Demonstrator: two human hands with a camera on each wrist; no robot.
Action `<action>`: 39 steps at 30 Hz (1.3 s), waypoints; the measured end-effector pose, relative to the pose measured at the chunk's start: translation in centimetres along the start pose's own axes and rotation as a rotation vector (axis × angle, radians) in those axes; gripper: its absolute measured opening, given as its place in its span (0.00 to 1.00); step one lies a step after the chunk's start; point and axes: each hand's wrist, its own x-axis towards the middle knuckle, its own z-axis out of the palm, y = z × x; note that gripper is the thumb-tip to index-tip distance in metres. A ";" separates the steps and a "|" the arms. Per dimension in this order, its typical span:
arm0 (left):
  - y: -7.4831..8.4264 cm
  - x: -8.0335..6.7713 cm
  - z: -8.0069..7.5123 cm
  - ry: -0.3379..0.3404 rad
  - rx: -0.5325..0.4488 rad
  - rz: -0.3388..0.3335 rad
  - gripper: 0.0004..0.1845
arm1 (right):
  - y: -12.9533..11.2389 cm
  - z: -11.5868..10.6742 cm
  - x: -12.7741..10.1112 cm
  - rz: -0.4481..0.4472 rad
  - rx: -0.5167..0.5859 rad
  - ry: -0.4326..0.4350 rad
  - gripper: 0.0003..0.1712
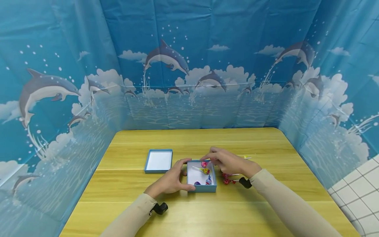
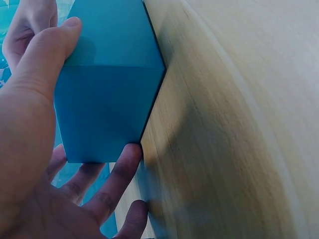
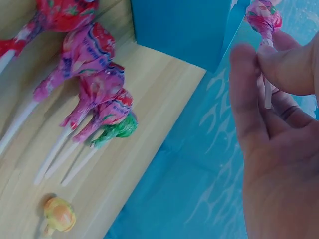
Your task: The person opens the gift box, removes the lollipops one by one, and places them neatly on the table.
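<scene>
Right hand [image 1: 228, 162] pinched a pink-wrapped lollipop [image 1: 204, 164] by its white stick over the far rim of the blue box [image 1: 201, 189], the wrapped head toward the box and the stick running back into the fingers [image 3: 249, 89]. Left hand [image 1: 171, 180] gripped the box's left wall, thumb on one side and fingers on the other. Inside the box lay other wrapped lollipops [image 1: 204, 171]. More lollipops [image 3: 94, 99] lay on the counter [image 1: 266, 141] just right of the box, sticks roughly parallel. A blue lid [image 1: 159, 161] sat left of the box.

Blue lid [image 1: 158, 161] on table [image 1: 266, 141]; dolphin backdrop [image 1: 189, 65].
</scene>
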 end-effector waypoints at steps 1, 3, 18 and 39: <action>0.0 0.0 0.0 0.000 -0.001 0.000 0.63 | 0.1 -0.1 -0.1 -0.002 -0.001 0.010 0.28; -0.1 0.0 0.0 0.000 -0.003 0.001 0.63 | 0.3 -0.2 -0.4 -0.002 -0.005 0.031 0.26; 0.1 -0.1 0.0 0.012 -0.006 0.000 0.63 | 2.9 -0.3 -3.3 0.103 -0.035 0.235 0.15; 0.1 -0.2 0.1 0.004 -0.010 0.003 0.63 | 4.9 -1.1 -8.2 0.218 0.052 0.302 0.08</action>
